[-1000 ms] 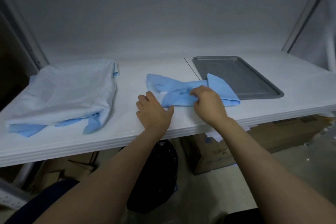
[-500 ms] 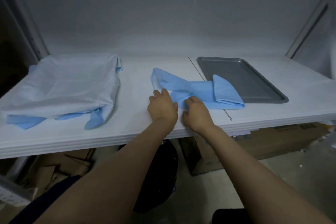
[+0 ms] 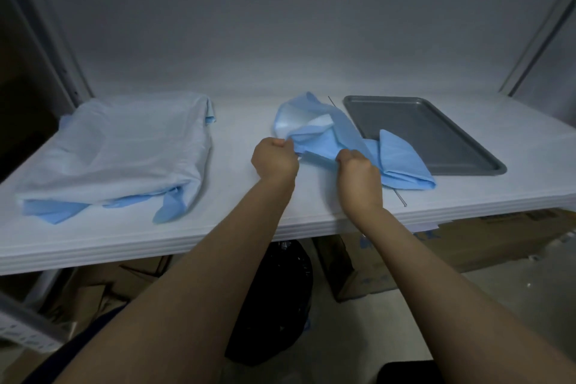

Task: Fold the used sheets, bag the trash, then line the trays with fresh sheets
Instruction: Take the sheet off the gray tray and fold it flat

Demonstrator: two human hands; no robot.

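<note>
A crumpled blue sheet (image 3: 324,131) lies mid-shelf, its near edge lifted off the white shelf top. My left hand (image 3: 274,159) grips the sheet's left near edge in a fist. My right hand (image 3: 358,170) grips the edge a little to the right, fingers curled under the fabric. The sheet's right end (image 3: 402,162) stays folded on the shelf and overlaps the corner of a bare grey metal tray (image 3: 436,134). A larger pale blue sheet (image 3: 118,150) lies loosely folded at the left.
The white shelf (image 3: 237,221) has a thin seam line running past the tray's left side. Below its front edge stand a black trash bag (image 3: 274,299) and cardboard boxes (image 3: 467,243). Metal uprights frame both sides.
Both hands went from pressing flat on the small blue sheet to gripping its near edge and raising it; the sheet's left part has bunched up and lifted.
</note>
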